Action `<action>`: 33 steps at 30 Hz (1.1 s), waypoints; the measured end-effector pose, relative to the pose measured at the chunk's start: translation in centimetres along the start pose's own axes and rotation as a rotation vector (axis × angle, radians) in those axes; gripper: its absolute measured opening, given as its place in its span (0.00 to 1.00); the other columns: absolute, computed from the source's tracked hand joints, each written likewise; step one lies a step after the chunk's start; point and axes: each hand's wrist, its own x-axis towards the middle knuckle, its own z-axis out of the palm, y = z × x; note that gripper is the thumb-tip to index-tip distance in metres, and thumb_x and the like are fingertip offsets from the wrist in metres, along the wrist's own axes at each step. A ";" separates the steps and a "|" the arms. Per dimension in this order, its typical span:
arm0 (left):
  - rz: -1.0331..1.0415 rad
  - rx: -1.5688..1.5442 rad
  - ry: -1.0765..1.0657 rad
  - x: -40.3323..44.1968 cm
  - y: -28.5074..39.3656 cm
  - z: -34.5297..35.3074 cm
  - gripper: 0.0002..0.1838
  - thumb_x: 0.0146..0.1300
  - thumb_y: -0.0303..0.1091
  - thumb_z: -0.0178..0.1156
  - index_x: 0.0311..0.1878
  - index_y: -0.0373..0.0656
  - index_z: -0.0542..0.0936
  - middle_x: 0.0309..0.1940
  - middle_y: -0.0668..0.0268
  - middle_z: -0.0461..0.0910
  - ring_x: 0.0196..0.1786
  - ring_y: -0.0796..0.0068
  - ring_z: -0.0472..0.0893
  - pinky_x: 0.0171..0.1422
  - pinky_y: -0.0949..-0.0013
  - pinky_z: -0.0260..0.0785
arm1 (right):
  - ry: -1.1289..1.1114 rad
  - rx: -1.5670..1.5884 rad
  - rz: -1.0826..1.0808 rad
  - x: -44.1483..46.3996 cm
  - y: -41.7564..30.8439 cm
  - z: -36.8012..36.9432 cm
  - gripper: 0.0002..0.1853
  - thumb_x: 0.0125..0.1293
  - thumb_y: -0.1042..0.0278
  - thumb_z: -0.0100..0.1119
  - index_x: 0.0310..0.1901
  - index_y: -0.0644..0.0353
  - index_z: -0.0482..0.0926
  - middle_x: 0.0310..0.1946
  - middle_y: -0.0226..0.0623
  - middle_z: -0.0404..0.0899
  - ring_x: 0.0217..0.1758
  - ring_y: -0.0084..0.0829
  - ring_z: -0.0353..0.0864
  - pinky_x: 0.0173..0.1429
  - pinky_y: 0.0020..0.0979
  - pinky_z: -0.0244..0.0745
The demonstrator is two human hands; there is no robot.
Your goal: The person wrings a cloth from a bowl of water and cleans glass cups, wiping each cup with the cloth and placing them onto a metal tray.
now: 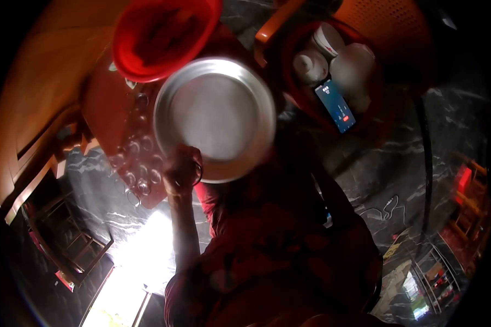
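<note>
Floor: dark, marbled with pale veins. Red table on the person's left, its near corner aimed toward the person. Orange chair, perforated, top right of view.

Red tub: well clear of the table's right edge, holding crockery.

Metal pan: lies across the table's right edge, in front of the person's lap. Open face points up at the head camera; outline near circular, so neither direction reads as a long axis. Whether the table bears any of it, cannot tell.

Red basin: at the table's far edge, mouth up, just beside the pan's far-left rim; contents too dark to identify.

Left hand: blurred; grip clamped on the pan's near-left rim, fingers curled. Right hand: not visible; grip cannot be told.

White bowls: inside the tub. Phone: screen lit, slanting across the tub's near side. Clear rings: scattered toward the table's near corner.
</note>
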 end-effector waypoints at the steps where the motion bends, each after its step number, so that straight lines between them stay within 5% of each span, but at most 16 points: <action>1: -0.024 -0.017 -0.040 0.5 0.2 0.8 0.24 0.62 0.54 0.55 0.45 0.38 0.74 0.34 0.58 0.71 0.35 0.67 0.73 0.28 0.72 0.71 | -0.014 0.021 0.007 0.6 0.3 1.0 0.13 0.60 0.61 0.52 0.41 0.62 0.74 0.38 0.45 0.74 0.41 0.43 0.74 0.48 0.44 0.69; 5: -0.017 0.173 -0.069 3.5 -0.1 1.8 0.30 0.59 0.60 0.56 0.39 0.36 0.67 0.31 0.55 0.70 0.28 0.68 0.73 0.20 0.74 0.67 | -0.090 0.078 0.035 2.0 1.1 4.7 0.13 0.60 0.61 0.52 0.40 0.61 0.74 0.37 0.45 0.74 0.41 0.43 0.74 0.48 0.44 0.69; 8: -0.120 0.038 -0.157 4.8 -0.2 1.0 0.30 0.59 0.59 0.57 0.38 0.36 0.68 0.30 0.55 0.69 0.27 0.64 0.73 0.20 0.71 0.70 | -0.153 0.109 0.048 2.5 1.5 7.1 0.13 0.60 0.61 0.52 0.40 0.61 0.74 0.36 0.45 0.74 0.40 0.43 0.75 0.47 0.44 0.69; 15: -0.192 -0.124 -0.086 6.6 -0.7 1.2 0.26 0.56 0.44 0.62 0.39 0.26 0.69 0.35 0.43 0.71 0.35 0.53 0.80 0.39 0.59 0.80 | -0.257 0.159 0.054 3.0 1.8 10.6 0.13 0.60 0.61 0.52 0.39 0.61 0.75 0.35 0.44 0.75 0.39 0.42 0.75 0.47 0.43 0.69; 22: -0.223 -0.098 -0.011 7.1 -0.7 1.9 0.24 0.54 0.43 0.62 0.39 0.28 0.70 0.35 0.45 0.72 0.34 0.54 0.80 0.38 0.61 0.79 | -0.312 0.202 0.043 1.7 2.0 12.1 0.12 0.59 0.61 0.53 0.38 0.60 0.75 0.34 0.43 0.75 0.39 0.42 0.75 0.46 0.43 0.69; 28: -0.204 -0.282 -0.114 5.2 -1.8 2.6 0.31 0.53 0.44 0.64 0.53 0.31 0.66 0.46 0.46 0.71 0.44 0.56 0.76 0.43 0.61 0.76 | -0.311 0.204 -0.011 0.0 2.3 10.5 0.12 0.59 0.61 0.53 0.37 0.60 0.75 0.33 0.42 0.75 0.38 0.42 0.75 0.45 0.43 0.69; 33: -0.066 -0.121 0.034 2.0 -3.4 2.0 0.35 0.52 0.43 0.66 0.59 0.35 0.64 0.49 0.47 0.73 0.47 0.52 0.78 0.45 0.56 0.76 | -0.269 0.200 -0.101 -2.5 3.0 6.9 0.11 0.58 0.61 0.54 0.36 0.60 0.75 0.32 0.42 0.75 0.37 0.41 0.75 0.45 0.43 0.69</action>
